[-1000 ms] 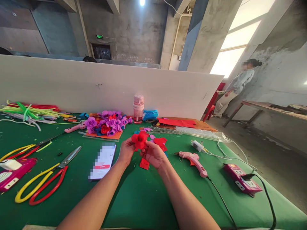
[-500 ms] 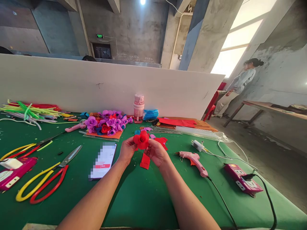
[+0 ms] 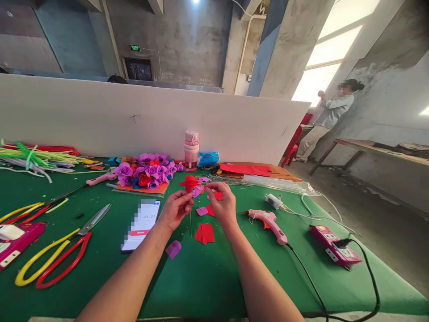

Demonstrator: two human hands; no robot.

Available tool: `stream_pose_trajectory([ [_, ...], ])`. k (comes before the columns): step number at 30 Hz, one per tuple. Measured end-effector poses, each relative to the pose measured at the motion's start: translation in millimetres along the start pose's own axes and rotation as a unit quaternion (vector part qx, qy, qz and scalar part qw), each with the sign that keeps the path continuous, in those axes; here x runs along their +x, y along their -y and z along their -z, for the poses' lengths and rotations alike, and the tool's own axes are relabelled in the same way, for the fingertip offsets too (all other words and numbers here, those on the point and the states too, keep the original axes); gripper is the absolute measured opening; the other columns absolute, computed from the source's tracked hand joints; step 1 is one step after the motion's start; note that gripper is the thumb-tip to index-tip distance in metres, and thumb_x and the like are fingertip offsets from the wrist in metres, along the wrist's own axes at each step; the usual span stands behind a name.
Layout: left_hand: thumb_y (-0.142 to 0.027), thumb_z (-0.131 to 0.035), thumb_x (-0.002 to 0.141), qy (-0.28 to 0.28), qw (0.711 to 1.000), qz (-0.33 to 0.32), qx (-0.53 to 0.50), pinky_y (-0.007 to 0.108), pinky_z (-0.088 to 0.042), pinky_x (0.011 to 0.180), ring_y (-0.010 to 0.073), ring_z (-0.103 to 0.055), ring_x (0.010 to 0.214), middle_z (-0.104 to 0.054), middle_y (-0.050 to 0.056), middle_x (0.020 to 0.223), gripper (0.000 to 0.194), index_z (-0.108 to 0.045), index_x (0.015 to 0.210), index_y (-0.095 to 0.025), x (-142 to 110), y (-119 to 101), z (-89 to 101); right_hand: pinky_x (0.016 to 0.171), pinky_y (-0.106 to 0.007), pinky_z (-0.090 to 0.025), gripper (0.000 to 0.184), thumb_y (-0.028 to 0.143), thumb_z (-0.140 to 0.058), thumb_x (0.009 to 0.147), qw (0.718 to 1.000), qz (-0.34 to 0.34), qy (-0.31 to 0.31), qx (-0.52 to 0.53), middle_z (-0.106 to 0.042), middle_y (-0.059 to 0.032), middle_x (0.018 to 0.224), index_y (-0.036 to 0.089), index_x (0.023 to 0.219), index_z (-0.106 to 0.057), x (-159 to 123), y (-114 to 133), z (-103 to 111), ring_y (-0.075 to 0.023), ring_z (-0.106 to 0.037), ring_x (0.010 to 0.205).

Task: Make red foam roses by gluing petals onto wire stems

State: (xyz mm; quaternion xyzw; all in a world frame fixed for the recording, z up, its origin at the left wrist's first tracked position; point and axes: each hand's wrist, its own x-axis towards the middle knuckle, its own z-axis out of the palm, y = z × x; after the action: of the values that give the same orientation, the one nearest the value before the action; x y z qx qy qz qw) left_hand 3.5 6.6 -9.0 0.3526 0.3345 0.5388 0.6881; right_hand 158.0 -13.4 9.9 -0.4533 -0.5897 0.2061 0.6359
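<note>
My left hand (image 3: 177,208) is closed in a pinch below a red artificial rose (image 3: 189,183), with its thin wire stem (image 3: 191,223) hanging down from the fingers. The flower is tipped away, so its side shows. Just to the right, my right hand (image 3: 221,201) has thumb and fingertips pressed together near the flower; a bit of red shows there, too small to make out. Beneath the hands lie loose petals: a red petal (image 3: 204,234), a purple petal (image 3: 173,249) and several more, partly hidden by the fingers.
A pink glue gun (image 3: 268,223) and power strip (image 3: 335,246) lie right. Left are a phone (image 3: 142,226), large scissors (image 3: 78,232), and a pile of purple and red flowers (image 3: 154,170). A pink bottle (image 3: 191,152) stands behind. A person (image 3: 331,112) stands far right.
The rose has tipped away from me and its wire stem shows. Purple and red petals now lie under my hands. My right hand has turned and lifted slightly. The distant person has raised a hand.
</note>
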Motion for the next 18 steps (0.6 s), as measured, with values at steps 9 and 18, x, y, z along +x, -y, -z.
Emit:
stream_pose_trajectory([
  [9, -0.023, -0.079, 0.058, 0.056, 0.996, 0.071, 0.017, 0.017, -0.028, 0.038, 0.0027, -0.043, 0.033, -0.06, -0.001, 0.049, 0.021, -0.06, 0.064, -0.014, -2, 2, -0.3, 0.07, -0.03, -0.041, 0.01, 0.033, -0.069, 0.07, 0.993, -0.106, 0.024, 0.039, -0.067, -0.002, 0.077, 0.024, 0.074, -0.067, -2, -19, -9, -0.0187, -0.057, 0.073],
  [18, -0.024, -0.079, 0.057, 0.06, 0.995, 0.074, 0.039, 0.017, -0.025, 0.037, 0.0037, -0.044, 0.032, -0.06, -0.001, 0.048, 0.023, -0.058, 0.064, -0.015, -4, 3, -2.0, 0.059, -0.026, -0.039, 0.016, 0.036, -0.064, 0.07, 0.987, -0.15, 0.044, 0.019, -0.063, 0.0003, 0.066, 0.02, 0.068, -0.065, -2, -19, -9, -0.0148, -0.052, 0.062],
])
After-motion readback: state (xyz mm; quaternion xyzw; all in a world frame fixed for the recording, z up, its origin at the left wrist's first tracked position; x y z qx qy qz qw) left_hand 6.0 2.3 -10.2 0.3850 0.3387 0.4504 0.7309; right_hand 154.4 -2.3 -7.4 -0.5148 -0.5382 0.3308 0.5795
